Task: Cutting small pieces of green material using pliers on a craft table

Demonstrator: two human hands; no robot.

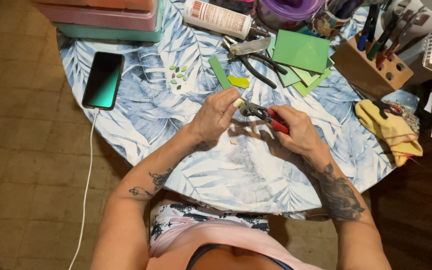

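My left hand (217,113) pinches a small pale yellow-green glass piece (238,103) between thumb and fingers. My right hand (297,131) grips red-handled nippers (265,114), whose metal jaws meet the edge of that piece. Both hands hover over a round table (141,115) covered by a blue leaf-print cloth. A tiny pale chip (233,142) lies on the cloth below the hands. Beyond them lie a green glass strip (219,72), a yellow-green shard (239,81) and a cluster of small leaf-shaped cut pieces (177,76).
A phone (103,80) with a white cable lies at left. Stacked green tiles (302,55), black pliers (256,62), a glue bottle (218,19), a wooden tool block (371,67), a yellow cloth (390,131) and stacked boxes (106,20) sit at the back.
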